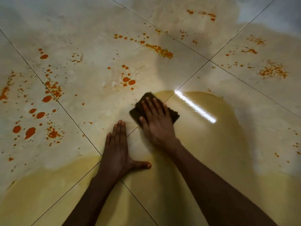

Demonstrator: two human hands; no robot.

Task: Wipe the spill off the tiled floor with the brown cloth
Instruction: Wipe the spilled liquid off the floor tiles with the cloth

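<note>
Flat right hand (156, 118) presses the brown cloth (140, 110) onto the tiled floor (203, 152), left hand (117, 150) flat, orange spill (128, 80) mostly unwiped.

- Right hand (155, 119) presses flat on the cloth (175, 114), fingers spread.
- Left hand (118, 150) lies flat on the floor (91, 25), thumb out.
- Orange spill (128, 80) spots the tiles beyond and left of the cloth.

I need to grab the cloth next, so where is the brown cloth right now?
In the head view the brown cloth lies flat on the tiled floor just right of centre, pressed under the right hand, beyond the left hand.
</note>
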